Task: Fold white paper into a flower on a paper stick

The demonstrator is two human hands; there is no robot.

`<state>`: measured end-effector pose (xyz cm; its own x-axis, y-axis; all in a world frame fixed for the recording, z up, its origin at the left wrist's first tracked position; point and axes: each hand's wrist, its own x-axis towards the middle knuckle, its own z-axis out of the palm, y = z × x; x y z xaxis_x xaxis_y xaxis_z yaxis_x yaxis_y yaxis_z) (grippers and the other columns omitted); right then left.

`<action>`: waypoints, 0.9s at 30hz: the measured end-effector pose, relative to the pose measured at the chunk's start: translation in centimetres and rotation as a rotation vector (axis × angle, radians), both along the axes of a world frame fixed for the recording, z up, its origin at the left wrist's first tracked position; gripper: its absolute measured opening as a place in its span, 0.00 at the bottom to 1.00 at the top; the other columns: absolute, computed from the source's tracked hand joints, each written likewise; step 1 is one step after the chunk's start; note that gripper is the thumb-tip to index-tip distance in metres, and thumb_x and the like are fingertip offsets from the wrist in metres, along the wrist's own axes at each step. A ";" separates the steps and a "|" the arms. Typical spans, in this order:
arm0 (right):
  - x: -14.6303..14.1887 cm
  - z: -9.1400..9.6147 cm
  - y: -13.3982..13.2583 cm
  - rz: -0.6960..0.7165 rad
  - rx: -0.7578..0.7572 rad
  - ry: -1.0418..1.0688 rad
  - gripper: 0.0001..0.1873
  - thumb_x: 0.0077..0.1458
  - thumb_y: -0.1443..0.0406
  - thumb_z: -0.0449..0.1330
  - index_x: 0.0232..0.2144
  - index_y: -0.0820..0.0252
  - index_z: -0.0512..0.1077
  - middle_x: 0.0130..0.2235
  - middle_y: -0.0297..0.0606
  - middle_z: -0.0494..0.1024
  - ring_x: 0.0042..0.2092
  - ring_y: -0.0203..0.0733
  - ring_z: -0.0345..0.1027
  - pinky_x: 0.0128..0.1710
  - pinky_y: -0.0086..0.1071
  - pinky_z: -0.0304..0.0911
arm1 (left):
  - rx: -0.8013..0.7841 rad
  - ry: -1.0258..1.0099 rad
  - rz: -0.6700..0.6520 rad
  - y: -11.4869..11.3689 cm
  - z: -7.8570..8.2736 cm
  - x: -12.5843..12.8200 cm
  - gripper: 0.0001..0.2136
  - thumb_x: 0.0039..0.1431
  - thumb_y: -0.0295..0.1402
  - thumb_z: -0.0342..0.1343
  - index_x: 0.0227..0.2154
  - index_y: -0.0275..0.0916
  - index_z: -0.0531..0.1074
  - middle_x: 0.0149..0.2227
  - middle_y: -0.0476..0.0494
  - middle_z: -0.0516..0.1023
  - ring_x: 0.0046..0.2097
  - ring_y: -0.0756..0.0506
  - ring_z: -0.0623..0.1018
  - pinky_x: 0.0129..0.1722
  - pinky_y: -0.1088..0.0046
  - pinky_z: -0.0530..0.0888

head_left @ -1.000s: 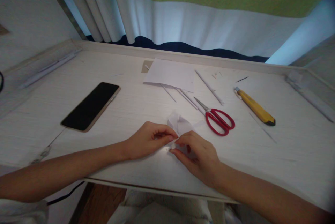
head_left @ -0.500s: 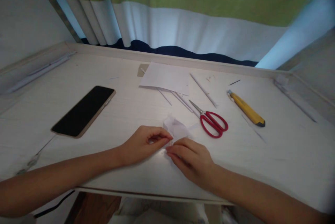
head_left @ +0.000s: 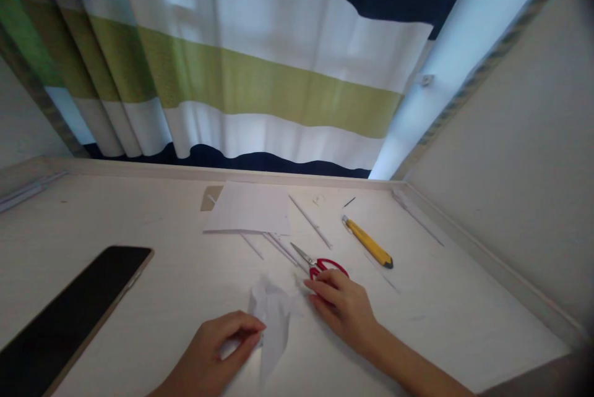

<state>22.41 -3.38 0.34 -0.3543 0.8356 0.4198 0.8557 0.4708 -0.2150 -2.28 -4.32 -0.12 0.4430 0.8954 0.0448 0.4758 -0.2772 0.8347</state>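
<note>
A pale, wood-grained tabletop [head_left: 440,316] with a low raised rim sits before a curtain [head_left: 241,81] striped white, olive green and navy; a plain wall runs along the right side. Near the front edge, the left hand [head_left: 218,354] pinches a crumpled white paper piece [head_left: 273,316] between thumb and curled fingers — the paper is creased, thin and irregular, lying on the tabletop just beside the other hand. The right hand [head_left: 341,307] rests flat with fingers loosely extended, its fingertips touching the red-handled scissors [head_left: 320,264] (not gripping them). The scissors' metal blades point away toward a flat white sheet [head_left: 248,208] and several thin white sticks [head_left: 309,221]. A yellow utility knife [head_left: 369,242] lies to the right, well apart. A dark, glossy phone [head_left: 69,316] lies at the left — screen up.
</note>
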 end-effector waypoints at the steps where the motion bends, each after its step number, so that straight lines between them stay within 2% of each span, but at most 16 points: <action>1: 0.6 0.2 0.2 -0.055 -0.021 -0.019 0.13 0.51 0.64 0.53 0.41 0.51 0.69 0.36 0.37 0.73 0.36 0.36 0.67 0.32 0.27 0.63 | 0.005 0.001 0.008 0.0 -0.1 0.0 0.08 0.52 0.35 0.50 0.31 0.40 0.73 0.32 0.49 0.77 0.34 0.50 0.75 0.36 0.82 0.70; 4: 3.1 1.0 2.0 -0.286 -0.078 -0.067 0.13 0.54 0.61 0.49 0.40 0.55 0.69 0.35 0.37 0.72 0.35 0.36 0.67 0.33 0.29 0.63 | -0.015 0.010 0.001 0.1 -0.2 0.0 0.07 0.52 0.34 0.50 0.29 0.40 0.73 0.31 0.49 0.77 0.34 0.50 0.76 0.36 0.82 0.71; 7: 5.5 1.2 4.8 -0.530 -0.113 -0.134 0.14 0.54 0.62 0.48 0.38 0.61 0.69 0.38 0.44 0.71 0.38 0.44 0.66 0.35 0.36 0.63 | -0.033 0.029 -0.033 0.1 0.0 0.0 0.07 0.52 0.33 0.50 0.26 0.39 0.72 0.28 0.50 0.76 0.32 0.51 0.75 0.33 0.83 0.70; 10: 6.8 0.7 7.2 -0.678 -0.171 -0.198 0.14 0.55 0.61 0.48 0.36 0.63 0.69 0.37 0.44 0.70 0.37 0.44 0.66 0.31 0.37 0.63 | -0.009 0.035 -0.067 0.0 0.2 -0.1 0.07 0.53 0.32 0.49 0.26 0.38 0.71 0.27 0.49 0.76 0.31 0.51 0.75 0.33 0.82 0.69; 12: 7.1 0.2 8.3 -0.737 -0.200 -0.227 0.13 0.55 0.61 0.49 0.36 0.63 0.68 0.38 0.42 0.70 0.37 0.41 0.66 0.32 0.36 0.64 | -0.001 0.027 -0.093 0.0 0.1 -0.1 0.07 0.53 0.31 0.49 0.26 0.38 0.71 0.28 0.48 0.75 0.32 0.51 0.74 0.33 0.82 0.68; 15: 7.2 -0.3 9.4 -0.796 -0.218 -0.243 0.14 0.55 0.61 0.51 0.41 0.63 0.65 0.41 0.39 0.69 0.39 0.37 0.65 0.37 0.37 0.64 | -0.014 0.005 -0.121 0.1 -0.1 -0.2 0.06 0.53 0.31 0.49 0.27 0.38 0.71 0.28 0.48 0.75 0.32 0.51 0.74 0.31 0.82 0.68; 18: 7.4 -0.5 9.9 -0.824 -0.205 -0.232 0.14 0.55 0.61 0.51 0.42 0.63 0.64 0.42 0.39 0.69 0.39 0.37 0.65 0.37 0.37 0.64 | -0.009 -0.016 -0.126 0.1 -0.1 -0.3 0.06 0.53 0.31 0.49 0.27 0.37 0.71 0.28 0.48 0.74 0.32 0.51 0.73 0.33 0.81 0.67; 20: 7.7 -0.5 9.9 -0.825 -0.173 -0.212 0.14 0.55 0.60 0.50 0.40 0.64 0.65 0.39 0.39 0.70 0.37 0.37 0.66 0.36 0.36 0.63 | -0.014 -0.033 -0.127 0.1 0.0 -0.3 0.06 0.53 0.30 0.50 0.27 0.37 0.71 0.28 0.48 0.74 0.32 0.52 0.72 0.34 0.80 0.66; 23: 7.9 -0.3 9.7 -0.817 -0.092 -0.151 0.16 0.54 0.59 0.48 0.37 0.65 0.67 0.33 0.44 0.73 0.33 0.42 0.68 0.31 0.35 0.61 | -0.069 -0.036 -0.103 0.0 0.3 -0.3 0.06 0.52 0.30 0.51 0.28 0.36 0.72 0.28 0.48 0.74 0.31 0.53 0.72 0.31 0.82 0.66; 27: 7.4 0.0 9.5 -0.726 0.004 -0.036 0.17 0.51 0.57 0.49 0.34 0.63 0.68 0.27 0.40 0.74 0.29 0.42 0.68 0.29 0.33 0.60 | -0.112 -0.055 -0.063 -0.3 0.5 -0.2 0.06 0.52 0.30 0.51 0.28 0.35 0.72 0.26 0.49 0.75 0.28 0.54 0.71 0.28 0.83 0.65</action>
<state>29.80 6.11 0.36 0.2753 0.8636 0.4223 0.9592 -0.2176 -0.1804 -2.51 -4.59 0.35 0.4984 0.8665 -0.0285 0.4134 -0.2086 0.8863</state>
